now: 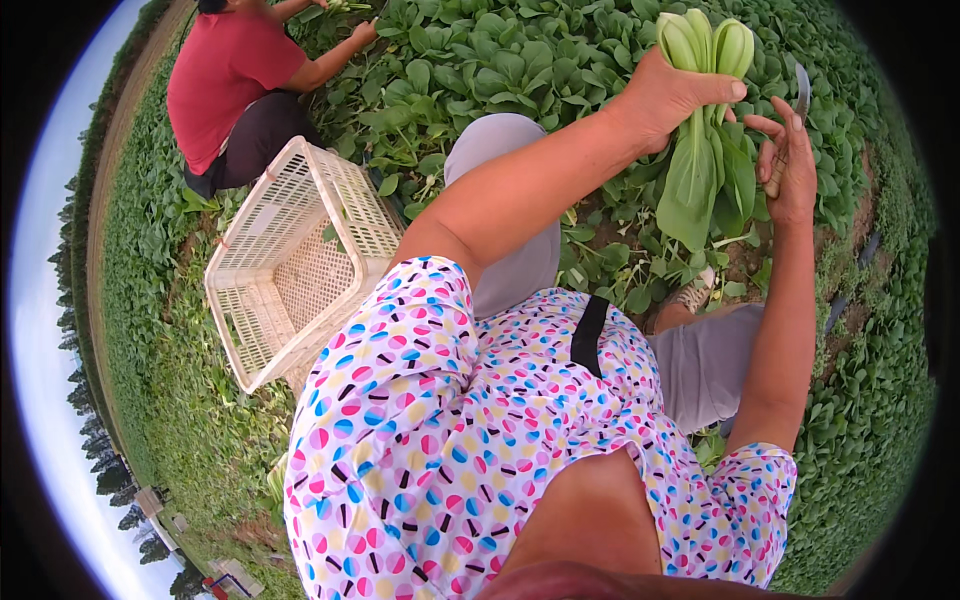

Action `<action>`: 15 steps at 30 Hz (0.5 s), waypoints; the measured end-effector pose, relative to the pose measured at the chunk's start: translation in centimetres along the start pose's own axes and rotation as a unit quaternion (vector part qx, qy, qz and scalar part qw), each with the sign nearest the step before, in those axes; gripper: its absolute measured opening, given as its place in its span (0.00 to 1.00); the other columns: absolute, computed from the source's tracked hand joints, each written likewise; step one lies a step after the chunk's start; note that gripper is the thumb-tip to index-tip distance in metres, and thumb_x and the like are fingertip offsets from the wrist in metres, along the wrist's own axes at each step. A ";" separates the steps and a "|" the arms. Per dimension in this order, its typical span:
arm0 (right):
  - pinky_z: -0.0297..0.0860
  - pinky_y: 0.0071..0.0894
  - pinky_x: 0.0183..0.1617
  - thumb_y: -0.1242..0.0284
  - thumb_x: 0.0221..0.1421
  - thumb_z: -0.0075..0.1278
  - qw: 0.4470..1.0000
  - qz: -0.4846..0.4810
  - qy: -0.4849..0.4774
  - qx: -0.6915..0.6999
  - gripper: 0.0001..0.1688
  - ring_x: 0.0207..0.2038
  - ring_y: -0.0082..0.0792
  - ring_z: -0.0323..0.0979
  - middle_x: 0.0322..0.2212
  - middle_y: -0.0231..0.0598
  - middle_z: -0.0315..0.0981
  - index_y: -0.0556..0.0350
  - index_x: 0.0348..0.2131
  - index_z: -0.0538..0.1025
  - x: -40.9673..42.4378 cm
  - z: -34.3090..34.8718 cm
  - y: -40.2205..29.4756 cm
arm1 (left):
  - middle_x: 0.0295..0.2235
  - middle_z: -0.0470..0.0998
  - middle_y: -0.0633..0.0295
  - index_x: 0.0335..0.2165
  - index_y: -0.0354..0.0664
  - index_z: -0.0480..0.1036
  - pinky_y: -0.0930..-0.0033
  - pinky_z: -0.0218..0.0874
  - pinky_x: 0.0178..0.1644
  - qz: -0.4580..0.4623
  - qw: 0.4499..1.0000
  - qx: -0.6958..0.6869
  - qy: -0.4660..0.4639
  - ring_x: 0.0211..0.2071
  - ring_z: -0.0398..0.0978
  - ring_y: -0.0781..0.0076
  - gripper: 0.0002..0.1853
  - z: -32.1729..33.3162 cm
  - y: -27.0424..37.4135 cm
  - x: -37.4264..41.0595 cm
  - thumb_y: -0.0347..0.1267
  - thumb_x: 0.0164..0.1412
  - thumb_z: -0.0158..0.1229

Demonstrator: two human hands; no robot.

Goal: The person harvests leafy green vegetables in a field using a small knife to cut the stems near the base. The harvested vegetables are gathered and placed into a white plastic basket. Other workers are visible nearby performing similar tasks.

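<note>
My left hand [671, 94] grips several heads of bok choy [694, 180] around their stems. Their pale bases point up, away from me, and the leaves hang down below my fist. Close by on the right, my right hand [791, 165] holds a small knife with a curved metal blade [803, 86]. The knife's handle lies against the palm, partly hidden by the fingers, some of which are loosely spread. The blade points up past the fingertips, apart from the bok choy.
A white plastic crate [300, 262] lies tilted at my left, its mouth facing me, with a leaf bit on its wall. Beyond it a person in a red shirt [229, 82] crouches among the plants. Growing bok choy [510, 60] stands ahead; cut leaves [615, 262] litter the soil by my shoe [697, 291].
</note>
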State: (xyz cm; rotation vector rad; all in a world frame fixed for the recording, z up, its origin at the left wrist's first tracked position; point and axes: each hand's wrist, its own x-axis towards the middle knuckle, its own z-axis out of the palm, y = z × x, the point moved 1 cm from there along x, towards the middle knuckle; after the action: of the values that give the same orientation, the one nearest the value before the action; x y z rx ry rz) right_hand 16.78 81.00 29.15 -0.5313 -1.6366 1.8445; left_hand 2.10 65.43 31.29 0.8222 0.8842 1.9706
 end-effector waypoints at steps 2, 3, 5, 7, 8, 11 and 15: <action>0.51 0.16 0.13 0.53 0.61 0.47 0.998 0.048 0.023 -0.036 0.31 0.13 0.16 0.59 0.32 0.40 0.77 0.57 0.53 0.66 1.3 -0.9 2.0 | 0.30 0.77 0.57 0.41 0.36 0.73 0.67 0.70 0.32 0.082 0.995 -0.036 0.045 0.29 0.76 0.69 0.19 -1.9 4.4 -1.8 0.35 0.52 0.64; 0.52 0.16 0.13 0.53 0.60 0.47 0.995 0.071 0.035 -0.060 0.31 0.13 0.16 0.59 0.31 0.39 0.77 0.57 0.52 0.67 1.5 -0.8 3.2 | 0.32 0.77 0.58 0.45 0.37 0.72 0.69 0.70 0.35 0.056 0.995 -0.046 0.070 0.31 0.76 0.70 0.25 -3.9 6.6 -2.9 0.41 0.52 0.64; 0.52 0.17 0.13 0.53 0.59 0.49 0.986 0.113 0.033 -0.115 0.31 0.12 0.17 0.59 0.30 0.38 0.77 0.57 0.51 0.67 1.4 0.0 5.7 | 0.24 0.75 0.66 0.37 0.36 0.75 0.72 0.67 0.30 0.148 0.978 -0.077 0.128 0.26 0.74 0.76 0.15 -5.9 12.1 -7.4 0.34 0.53 0.65; 0.53 0.19 0.13 0.52 0.58 0.50 0.972 0.145 0.014 -0.183 0.31 0.12 0.18 0.59 0.28 0.37 0.76 0.57 0.50 0.68 0.7 0.7 7.9 | 0.24 0.75 0.66 0.36 0.37 0.75 0.73 0.66 0.30 0.274 0.933 0.106 0.207 0.26 0.74 0.77 0.12 -11.4 15.8 -11.5 0.30 0.53 0.65; 0.54 0.19 0.13 0.52 0.58 0.51 0.967 0.159 -0.002 -0.198 0.30 0.12 0.18 0.59 0.28 0.36 0.76 0.56 0.48 0.68 0.6 1.2 9.4 | 0.26 0.75 0.65 0.38 0.37 0.74 0.73 0.66 0.32 0.279 0.895 0.214 0.273 0.29 0.74 0.77 0.14 -15.1 17.9 -13.9 0.28 0.52 0.65; 0.55 0.21 0.14 0.53 0.56 0.53 0.946 0.211 -0.049 -0.241 0.25 0.11 0.20 0.60 0.26 0.35 0.76 0.53 0.43 0.70 -0.1 2.1 13.2 | 0.33 0.74 0.62 0.45 0.38 0.70 0.73 0.65 0.38 0.392 0.650 0.533 0.374 0.36 0.73 0.76 0.23 -26.0 21.3 -22.8 0.21 0.48 0.65; 0.55 0.20 0.13 0.56 0.57 0.53 0.928 0.267 -0.058 -0.252 0.22 0.11 0.20 0.60 0.26 0.35 0.75 0.52 0.42 0.70 -3.1 4.5 16.7 | 0.35 0.78 0.52 0.48 0.39 0.64 0.59 0.69 0.39 -0.005 0.523 0.618 0.587 0.37 0.78 0.55 0.29 -36.9 20.5 -36.3 0.37 0.49 0.64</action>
State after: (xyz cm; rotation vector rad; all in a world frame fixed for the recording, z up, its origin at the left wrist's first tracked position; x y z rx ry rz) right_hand 13.20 74.77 13.15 -1.2091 -2.2261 1.8215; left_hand -18.47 15.01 19.61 -0.1442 3.2495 1.3678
